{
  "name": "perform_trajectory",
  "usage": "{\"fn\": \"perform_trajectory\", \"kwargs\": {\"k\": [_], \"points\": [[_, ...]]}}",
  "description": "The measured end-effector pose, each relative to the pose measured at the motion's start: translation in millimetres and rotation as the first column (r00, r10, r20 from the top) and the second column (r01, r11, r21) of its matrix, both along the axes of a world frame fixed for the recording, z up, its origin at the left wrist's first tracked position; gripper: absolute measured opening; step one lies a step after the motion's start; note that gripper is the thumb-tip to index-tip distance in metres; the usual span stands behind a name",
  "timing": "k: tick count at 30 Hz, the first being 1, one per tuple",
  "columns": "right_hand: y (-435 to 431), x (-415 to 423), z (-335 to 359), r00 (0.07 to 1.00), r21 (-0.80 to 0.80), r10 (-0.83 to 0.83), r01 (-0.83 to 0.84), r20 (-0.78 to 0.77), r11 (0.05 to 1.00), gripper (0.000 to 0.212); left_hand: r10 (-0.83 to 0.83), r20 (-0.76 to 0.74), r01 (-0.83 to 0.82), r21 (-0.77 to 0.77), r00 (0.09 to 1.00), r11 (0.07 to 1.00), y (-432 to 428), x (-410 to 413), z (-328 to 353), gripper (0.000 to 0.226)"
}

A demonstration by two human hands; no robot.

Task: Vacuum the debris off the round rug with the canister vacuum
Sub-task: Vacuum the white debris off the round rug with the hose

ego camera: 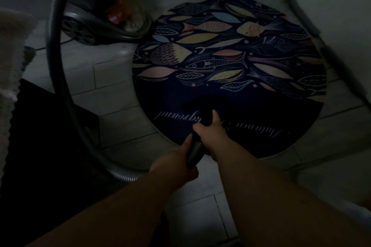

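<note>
The hose end [194,151] is pointed away over the near edge of the round rug [230,56], gripped by the right hand [208,128] ahead and the left hand [176,161] behind; its tip is lost in shadow. The canister vacuum [96,20] is seen at the rug's far-left edge.

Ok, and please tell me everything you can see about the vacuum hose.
The hose is a grey, ribbed, flexible tube, plastic by its look. From beside the canister vacuum at upper left it arcs down the left side and bends along the tiled floor toward the person. The left hand grips its ribbed part; the right hand grips the dark rigid end further forward, over the round rug. The tip is lost in dim light.
</note>
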State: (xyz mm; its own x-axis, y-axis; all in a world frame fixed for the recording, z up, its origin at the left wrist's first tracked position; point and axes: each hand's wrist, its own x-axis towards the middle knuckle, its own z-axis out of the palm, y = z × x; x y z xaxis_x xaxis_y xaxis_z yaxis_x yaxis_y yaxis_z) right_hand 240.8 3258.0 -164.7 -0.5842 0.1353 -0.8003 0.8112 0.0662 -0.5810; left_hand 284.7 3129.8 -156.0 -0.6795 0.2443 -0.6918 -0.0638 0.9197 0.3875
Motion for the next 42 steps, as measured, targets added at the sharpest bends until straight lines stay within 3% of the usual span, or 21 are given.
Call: {"fn": "perform_trajectory", "kwargs": {"k": [13,24,33,42], "points": [[168.8,38.7,3.2,0.989,0.143,-0.143,0.137,0.028,0.98,0.084,-0.198,0.001,0.196,0.138,0.98,0.971,168.2,19.2,-15.8,0.096],[221.3,62.4,-5.6,0.947,0.256,-0.32,0.312,-0.013,0.915,0.085,-0.325,0.004,0.319,0.184,0.946,0.93,221.6,25.6,-25.1,0.094],[194.6,87.4,-16.0,0.906,0.221,-0.411,0.422,-0.095,0.879,0.089,-0.346,0.015,0.337,0.195,0.938,0.921,194.1,41.8,-36.5,0.09],[109.5,73.5,-10.8,0.954,0.135,-0.29,0.299,-0.079,0.945,0.092,-0.204,-0.036,0.206,0.084,0.978,0.975,108.8,44.4,-33.1,0.088]]}}
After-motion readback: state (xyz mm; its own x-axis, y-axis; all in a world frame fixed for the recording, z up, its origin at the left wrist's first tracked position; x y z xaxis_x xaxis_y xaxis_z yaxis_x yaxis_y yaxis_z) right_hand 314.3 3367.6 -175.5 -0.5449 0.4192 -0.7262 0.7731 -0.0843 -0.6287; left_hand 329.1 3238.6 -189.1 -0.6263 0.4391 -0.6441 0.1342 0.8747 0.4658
